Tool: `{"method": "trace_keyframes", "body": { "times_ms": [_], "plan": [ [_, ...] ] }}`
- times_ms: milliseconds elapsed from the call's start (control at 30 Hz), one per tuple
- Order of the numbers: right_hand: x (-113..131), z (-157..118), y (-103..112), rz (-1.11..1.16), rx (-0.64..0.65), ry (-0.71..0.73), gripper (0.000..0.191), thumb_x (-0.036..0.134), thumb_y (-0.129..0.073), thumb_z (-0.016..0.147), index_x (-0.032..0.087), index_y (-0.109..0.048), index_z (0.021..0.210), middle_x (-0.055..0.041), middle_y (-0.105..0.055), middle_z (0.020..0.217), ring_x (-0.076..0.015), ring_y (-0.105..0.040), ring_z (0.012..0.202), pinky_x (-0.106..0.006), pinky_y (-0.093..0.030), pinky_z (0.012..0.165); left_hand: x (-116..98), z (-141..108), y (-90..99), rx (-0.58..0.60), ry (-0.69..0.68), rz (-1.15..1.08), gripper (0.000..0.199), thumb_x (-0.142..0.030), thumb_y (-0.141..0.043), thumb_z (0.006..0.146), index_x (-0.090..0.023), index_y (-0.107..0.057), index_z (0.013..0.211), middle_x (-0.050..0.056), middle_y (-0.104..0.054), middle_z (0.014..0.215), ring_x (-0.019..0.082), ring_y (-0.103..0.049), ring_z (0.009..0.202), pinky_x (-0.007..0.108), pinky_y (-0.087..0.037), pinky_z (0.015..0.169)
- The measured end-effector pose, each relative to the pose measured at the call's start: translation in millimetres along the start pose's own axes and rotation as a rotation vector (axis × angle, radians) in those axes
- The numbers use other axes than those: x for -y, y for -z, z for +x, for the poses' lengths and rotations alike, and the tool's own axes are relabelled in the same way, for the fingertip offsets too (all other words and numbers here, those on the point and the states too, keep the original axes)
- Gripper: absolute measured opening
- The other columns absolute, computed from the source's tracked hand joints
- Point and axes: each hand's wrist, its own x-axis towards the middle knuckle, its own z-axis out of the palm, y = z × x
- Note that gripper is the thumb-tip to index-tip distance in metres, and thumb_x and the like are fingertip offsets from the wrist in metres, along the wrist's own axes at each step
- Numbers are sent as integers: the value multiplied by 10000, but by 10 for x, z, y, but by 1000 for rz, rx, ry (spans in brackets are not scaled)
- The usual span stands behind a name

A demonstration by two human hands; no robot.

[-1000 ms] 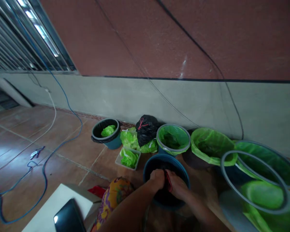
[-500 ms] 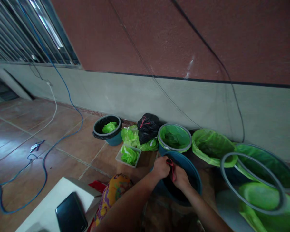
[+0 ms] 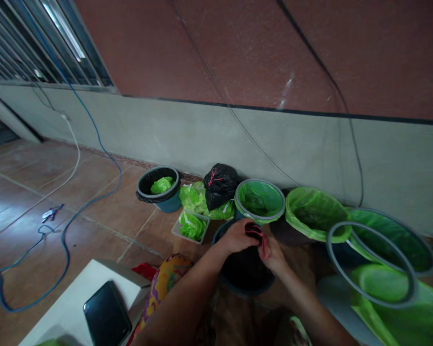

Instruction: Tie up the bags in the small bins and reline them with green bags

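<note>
My left hand point(image 3: 241, 235) and my right hand point(image 3: 273, 254) are close together over a dark blue bucket point(image 3: 247, 288). Between them is a black bag edge with a red drawstring point(image 3: 262, 239); the fingers of both hands close on it. Behind the hands stands a bucket lined with a green bag point(image 3: 260, 199). To the left, a black bag tied with red string point(image 3: 221, 185) rests on green bags point(image 3: 195, 198). A clear square tub point(image 3: 187, 235) holds a green bundle.
A small bucket with a black liner point(image 3: 169, 202) stands at the wall. Green-lined buckets point(image 3: 315, 211) and a loose grey ring point(image 3: 371, 300) are at right. A phone point(image 3: 107, 315) lies on a white box point(image 3: 94, 274); a blue cable point(image 3: 67, 254) crosses the floor.
The dark blue bucket now shows further left beneath my hands. My left hand's fingers have spread the red-edged bag rim a little wider. The view has shifted slightly.
</note>
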Motion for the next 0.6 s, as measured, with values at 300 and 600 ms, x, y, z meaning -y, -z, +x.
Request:
{"method": "trace_keyframes", "body": {
  "times_ms": [300, 600],
  "plan": [
    [541, 20, 200, 568, -181, -195, 212, 404, -671, 676, 207, -639, 747, -61, -714, 800, -258, -652, 868, -397, -498, 832, -26, -122, 377, -144, 22, -421, 690, -319, -799, 623, -150, -557, 1248, 100, -654, 1156, 254, -599, 1066, 390, -429, 990],
    [1713, 627, 398, 929, -34, 13, 268, 323, -727, 665, 223, -696, 911, -22, -732, 874, -236, -648, 976, -409, -463, 947, 205, -449, 1236, -572, 411, -671, 814, -589, -728, 665, -224, -475, 1348, 135, -504, 1398, 348, -399, 1335, 477, -372, 1035]
  ]
}}
